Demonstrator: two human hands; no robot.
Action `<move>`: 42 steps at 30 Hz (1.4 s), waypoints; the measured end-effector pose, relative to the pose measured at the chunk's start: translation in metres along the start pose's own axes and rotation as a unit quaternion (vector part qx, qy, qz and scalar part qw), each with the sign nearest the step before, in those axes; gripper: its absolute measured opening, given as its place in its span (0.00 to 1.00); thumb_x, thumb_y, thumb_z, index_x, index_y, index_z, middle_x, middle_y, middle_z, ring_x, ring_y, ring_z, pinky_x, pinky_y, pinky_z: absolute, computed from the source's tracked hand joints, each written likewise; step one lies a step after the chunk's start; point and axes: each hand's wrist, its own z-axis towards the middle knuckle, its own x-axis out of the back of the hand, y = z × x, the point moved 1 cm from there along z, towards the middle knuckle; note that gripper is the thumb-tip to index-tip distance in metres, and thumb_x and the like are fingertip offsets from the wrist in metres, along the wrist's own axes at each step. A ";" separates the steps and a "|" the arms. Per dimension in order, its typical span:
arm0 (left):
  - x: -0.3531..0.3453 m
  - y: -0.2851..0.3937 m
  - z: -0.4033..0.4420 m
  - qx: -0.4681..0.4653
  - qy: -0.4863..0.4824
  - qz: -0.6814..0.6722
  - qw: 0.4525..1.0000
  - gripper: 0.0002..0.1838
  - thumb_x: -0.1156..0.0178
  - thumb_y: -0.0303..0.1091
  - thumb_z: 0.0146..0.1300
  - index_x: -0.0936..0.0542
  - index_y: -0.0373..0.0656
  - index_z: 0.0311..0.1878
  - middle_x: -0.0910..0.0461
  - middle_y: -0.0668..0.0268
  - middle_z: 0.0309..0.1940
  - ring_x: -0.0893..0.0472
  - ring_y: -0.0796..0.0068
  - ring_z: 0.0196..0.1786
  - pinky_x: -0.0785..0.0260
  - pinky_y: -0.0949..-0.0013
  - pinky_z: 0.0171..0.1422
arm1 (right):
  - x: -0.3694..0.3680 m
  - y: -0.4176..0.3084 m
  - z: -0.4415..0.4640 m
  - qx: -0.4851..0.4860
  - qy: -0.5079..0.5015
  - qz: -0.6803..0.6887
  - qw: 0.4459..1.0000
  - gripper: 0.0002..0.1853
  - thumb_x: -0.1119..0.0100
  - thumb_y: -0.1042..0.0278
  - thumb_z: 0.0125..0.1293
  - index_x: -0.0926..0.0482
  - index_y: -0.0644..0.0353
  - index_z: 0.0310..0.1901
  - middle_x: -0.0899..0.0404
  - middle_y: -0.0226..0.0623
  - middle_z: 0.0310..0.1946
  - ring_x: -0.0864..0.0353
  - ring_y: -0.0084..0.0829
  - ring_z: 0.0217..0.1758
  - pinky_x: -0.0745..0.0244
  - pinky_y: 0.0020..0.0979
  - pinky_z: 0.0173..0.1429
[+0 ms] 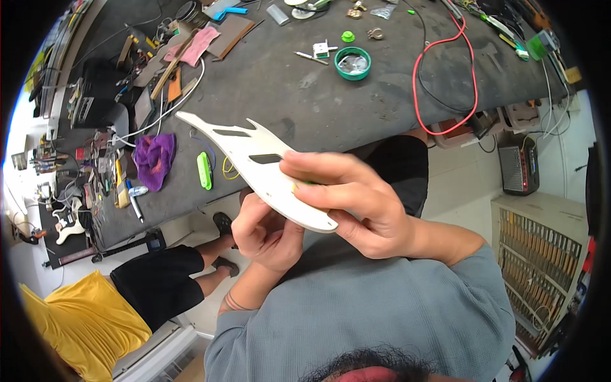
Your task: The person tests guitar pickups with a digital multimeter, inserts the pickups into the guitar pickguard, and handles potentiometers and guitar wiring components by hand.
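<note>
A white guitar pickguard (273, 169) is held tilted in front of my chest, with dark pickup slots cut through it and small holes along its edge. Wrapped about its near right part is my right hand (363, 204), fingers on the upper face. A small yellow-green spot shows by those fingertips; I cannot make out what it is. My left hand (270, 235) grips the lower edge from beneath, its fingers curled and partly hidden behind the pickguard. On the workbench beyond lie a green-handled tool (203, 170) and a purple cloth (154, 159).
The dark workbench (267, 83) carries a green round dish (352, 64), a switch part (323, 49), a red cable (415, 79) and cluttered tools at left. A person in a yellow shirt (95, 318) stands at left. A drawer cabinet (538, 210) and a speaker (518, 164) are right.
</note>
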 end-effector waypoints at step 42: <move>-0.069 -0.022 0.040 0.069 -0.257 0.140 0.954 0.10 0.21 0.22 0.69 0.08 0.39 0.52 0.11 0.61 0.38 0.13 0.66 0.36 0.22 0.63 0.41 | 0.041 0.014 -0.057 -0.357 0.384 0.164 0.835 0.25 0.37 0.67 0.89 0.30 0.59 0.81 0.16 0.41 0.70 0.10 0.31 0.68 0.05 0.38 0.61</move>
